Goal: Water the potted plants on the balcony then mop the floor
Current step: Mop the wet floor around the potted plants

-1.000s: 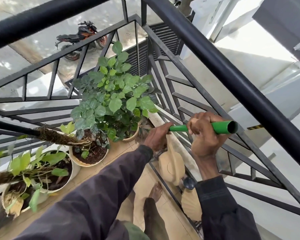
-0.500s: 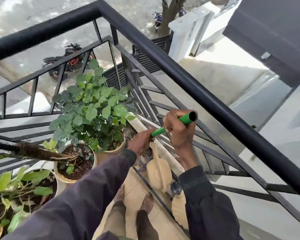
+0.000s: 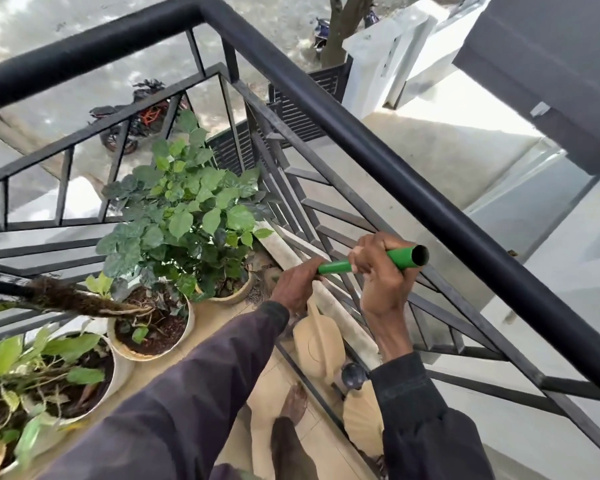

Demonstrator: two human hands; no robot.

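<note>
Both hands grasp the green handle. The right hand is wrapped round it near the open top end, and the left hand is clenched round it lower down, so only a short green stretch shows between them. This looks like the mopping half of the task, with the shaft angled down into the balcony corner ahead of the left hand.

To do it well, the right hand should steer from the top while the left hand supplies the push. Strokes should be short and drawn back toward the bare foot. The potted plants stand close on the outer side of the left hand, and a wide swing could knock a pot or catch leaves. The beige watering can sits on the floor just below the left hand, against the railing, so it probably wants shifting before that strip is cleaned.

The lower shaft and whatever head it carries are hidden behind the left hand and sleeve, so whether this is a mop cannot be confirmed. Nor can it be told whether the soil is wet, or whether the floor is damp. The nearest pots are cut off at the frame edge beyond the left sleeve.
</note>
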